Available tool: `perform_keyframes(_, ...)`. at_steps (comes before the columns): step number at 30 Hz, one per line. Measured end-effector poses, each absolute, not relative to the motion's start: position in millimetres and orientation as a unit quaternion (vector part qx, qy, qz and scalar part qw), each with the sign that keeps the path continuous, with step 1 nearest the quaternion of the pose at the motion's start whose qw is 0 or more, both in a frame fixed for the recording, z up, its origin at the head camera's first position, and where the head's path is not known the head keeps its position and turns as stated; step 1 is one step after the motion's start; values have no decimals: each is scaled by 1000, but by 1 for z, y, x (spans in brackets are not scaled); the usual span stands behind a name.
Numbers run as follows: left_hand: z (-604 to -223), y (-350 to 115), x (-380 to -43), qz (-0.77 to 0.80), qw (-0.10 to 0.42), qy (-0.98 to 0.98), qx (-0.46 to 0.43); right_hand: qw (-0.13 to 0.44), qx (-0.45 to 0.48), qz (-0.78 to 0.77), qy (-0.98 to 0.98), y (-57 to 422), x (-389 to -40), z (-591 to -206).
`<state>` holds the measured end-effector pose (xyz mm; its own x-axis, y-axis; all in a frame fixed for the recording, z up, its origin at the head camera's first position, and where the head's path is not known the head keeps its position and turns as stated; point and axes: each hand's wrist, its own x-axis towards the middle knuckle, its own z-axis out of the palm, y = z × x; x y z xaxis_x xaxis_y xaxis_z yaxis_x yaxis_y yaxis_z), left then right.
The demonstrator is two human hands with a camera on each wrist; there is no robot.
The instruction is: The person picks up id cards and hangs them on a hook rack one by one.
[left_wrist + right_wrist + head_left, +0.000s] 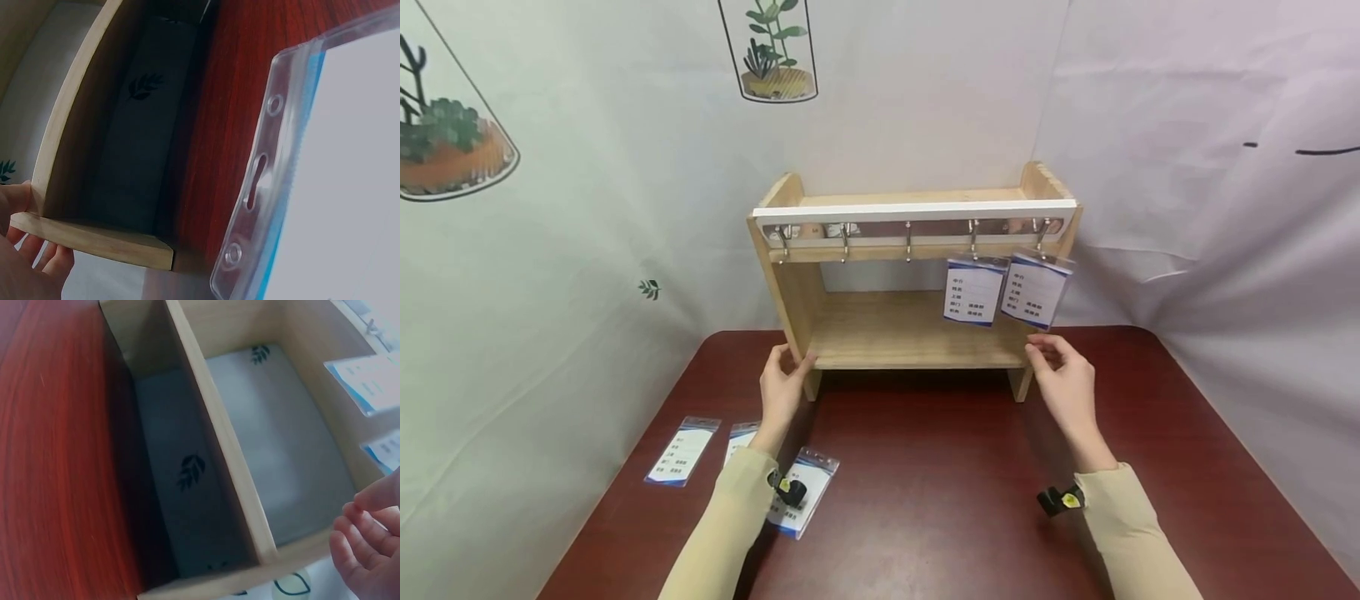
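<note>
While upright, shelf (880, 329) against left hand (784, 392)

The left hand (28, 265) holds the wood shelf (61, 115) by its side, thumb on one face and fingers on the other. Dark leaves (145, 86) show under the board. At right is a white card (350, 162) with a blue stripe. Its clear end has two round holes, a slot between. The table (225, 94) is red.

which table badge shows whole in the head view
The leftmost table badge; the middle one and right one are partly hidden by the left arm and wrist camera.
</note>
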<state>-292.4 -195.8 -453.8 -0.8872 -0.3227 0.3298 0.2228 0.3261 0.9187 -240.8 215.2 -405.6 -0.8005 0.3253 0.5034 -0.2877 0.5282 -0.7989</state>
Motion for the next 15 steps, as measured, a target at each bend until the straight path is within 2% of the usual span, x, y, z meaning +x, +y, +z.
perform_keyframes(5, -455, -195, -293, -570, 249, -783, 34, 329, -34, 486, -809, 225, -240, -403)
perform_keyframes(15, -454, -196, -292, -587, 234, -775, 32, 330, -67, 501, -797, 231, -242, -404)
